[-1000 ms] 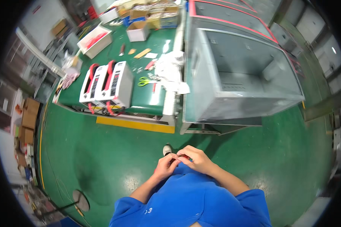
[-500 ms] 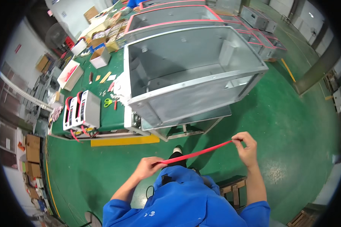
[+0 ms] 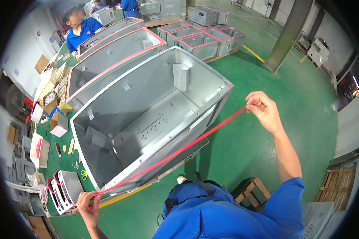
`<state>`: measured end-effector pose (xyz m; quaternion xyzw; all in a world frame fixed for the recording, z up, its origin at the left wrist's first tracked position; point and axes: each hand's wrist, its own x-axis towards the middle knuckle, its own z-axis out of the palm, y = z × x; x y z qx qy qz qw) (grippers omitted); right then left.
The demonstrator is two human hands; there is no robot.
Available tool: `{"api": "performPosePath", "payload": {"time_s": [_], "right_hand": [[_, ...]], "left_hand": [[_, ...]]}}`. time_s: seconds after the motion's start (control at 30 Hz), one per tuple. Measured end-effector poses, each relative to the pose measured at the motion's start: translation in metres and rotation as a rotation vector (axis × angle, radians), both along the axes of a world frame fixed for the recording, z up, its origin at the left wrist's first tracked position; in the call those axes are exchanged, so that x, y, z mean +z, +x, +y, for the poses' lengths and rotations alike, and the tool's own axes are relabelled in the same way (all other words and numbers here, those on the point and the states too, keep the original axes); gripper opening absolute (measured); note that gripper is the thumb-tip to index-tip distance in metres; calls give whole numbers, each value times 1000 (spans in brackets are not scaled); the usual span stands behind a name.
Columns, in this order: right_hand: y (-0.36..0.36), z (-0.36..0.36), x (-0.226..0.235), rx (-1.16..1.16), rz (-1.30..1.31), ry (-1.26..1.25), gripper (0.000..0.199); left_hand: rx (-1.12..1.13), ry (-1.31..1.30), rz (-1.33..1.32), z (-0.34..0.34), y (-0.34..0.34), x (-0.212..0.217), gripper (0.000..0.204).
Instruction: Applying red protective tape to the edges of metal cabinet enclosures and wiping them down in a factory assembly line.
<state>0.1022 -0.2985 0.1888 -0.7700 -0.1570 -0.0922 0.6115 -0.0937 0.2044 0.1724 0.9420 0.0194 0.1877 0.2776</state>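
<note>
A long, narrow red strip (image 3: 180, 150) runs taut and slanting between my two hands, along the near side of a large open metal box (image 3: 137, 77). My left hand (image 3: 88, 207) pinches its lower end by the box's near left corner. At the other end, my right hand (image 3: 264, 112) pinches the strip between thumb and fingers, to the right of the box and over the floor. Whether the strip touches the box's rim I cannot tell. Bare metal shows along this box's rim.
Behind stand boxes with red-edged rims (image 3: 119, 59). A co-worker (image 3: 81, 34) in blue is at the far left. On the green bench lie a white device (image 3: 66, 191), green scissors (image 3: 84, 174) and cartons (image 3: 58, 124). A wooden stool (image 3: 251, 193) stands near me; a pillar (image 3: 285, 38) rises beyond.
My hands have spread far apart, the left going left, and a longer stretch of red strip shows between them. The view has turned and come closer to the box.
</note>
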Motion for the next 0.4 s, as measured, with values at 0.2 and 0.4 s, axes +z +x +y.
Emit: {"api": "performPosePath", "payload": {"time_s": [0.2, 0.4], "right_hand": [[60, 13, 22, 22, 102, -151, 6], [113, 1, 26, 92, 276, -141, 7]], "left_hand": [[74, -8, -84, 14, 21, -1, 5], [251, -451, 47, 32, 7, -9, 7]]}}
